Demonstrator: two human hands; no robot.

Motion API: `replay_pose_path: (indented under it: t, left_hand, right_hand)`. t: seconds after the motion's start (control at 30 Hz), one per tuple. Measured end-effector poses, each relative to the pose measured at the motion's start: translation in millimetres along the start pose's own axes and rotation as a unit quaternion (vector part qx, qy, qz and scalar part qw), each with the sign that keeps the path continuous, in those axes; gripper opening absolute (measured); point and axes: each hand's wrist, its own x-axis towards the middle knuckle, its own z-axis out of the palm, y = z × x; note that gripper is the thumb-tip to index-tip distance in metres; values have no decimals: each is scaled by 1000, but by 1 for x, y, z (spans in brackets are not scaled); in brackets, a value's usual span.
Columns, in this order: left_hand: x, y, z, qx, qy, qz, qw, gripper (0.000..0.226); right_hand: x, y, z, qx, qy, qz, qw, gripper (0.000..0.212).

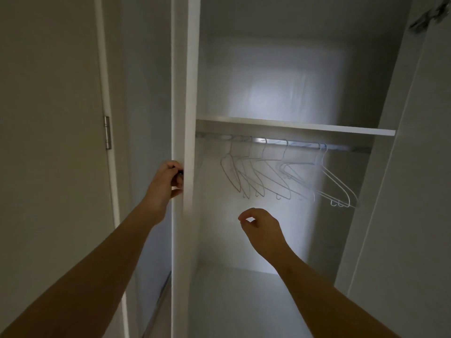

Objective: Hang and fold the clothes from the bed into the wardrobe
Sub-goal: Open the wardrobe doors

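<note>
A white wardrobe stands open in front of me, its inside lit. Several bare wire hangers (280, 176) hang on a metal rail (305, 145) under a shelf (292, 125). My left hand (166, 184) grips a small dark knob (180, 172) on the edge of the left wardrobe door (183, 93). My right hand (261, 228) hovers inside the opening below the hangers, fingers loosely curled, holding nothing. No clothes are in view.
The right wardrobe door (415, 167) stands swung open at the right. A room door with a metal hinge (107, 132) is at the left. The wardrobe floor (244, 301) is a pale panel below my right arm.
</note>
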Motion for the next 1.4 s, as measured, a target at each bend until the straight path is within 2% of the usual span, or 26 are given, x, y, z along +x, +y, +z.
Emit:
replay_pose_path:
  t: [0.3, 0.53, 0.67, 0.8, 0.9, 1.0, 1.1, 1.2, 1.3, 1.4]
  left_hand:
    - [-5, 15, -94, 24, -22, 13, 999, 16]
    - [12, 22, -150, -14, 43, 1, 999, 19]
    - [20, 19, -164, -4, 26, 5, 1000, 20]
    - [24, 9, -162, 36, -21, 49, 998, 22]
    - [28, 1, -162, 39, -28, 67, 997, 22]
    - [23, -6, -166, 27, 3, 59, 998, 24]
    - [-1, -10, -165, -36, 77, 23, 996, 30]
    - [-34, -8, -156, -18, 119, 25, 992, 33]
    - [-63, -8, -141, 2, 63, 11, 998, 21]
    - [-94, -14, -118, 25, -33, -52, 998, 18]
  right_hand:
    - [8, -65, 63, 22, -17, -53, 998, 13]
    - [17, -115, 115, 13, -21, -84, 996, 14]
    - [18, -131, 134, 11, -16, -75, 997, 13]
    - [17, -144, 147, 19, 6, -46, 999, 14]
    - [9, -147, 156, 26, 25, -22, 999, 15]
    - [-4, -143, 162, 8, 38, -4, 999, 15]
    - [-19, -139, 160, -5, 57, 26, 998, 17]
    - [-37, -137, 148, -9, 81, 52, 995, 17]
    - [-61, -136, 132, -18, 106, 78, 991, 17]
    - [-98, -131, 114, -31, 126, 112, 985, 19]
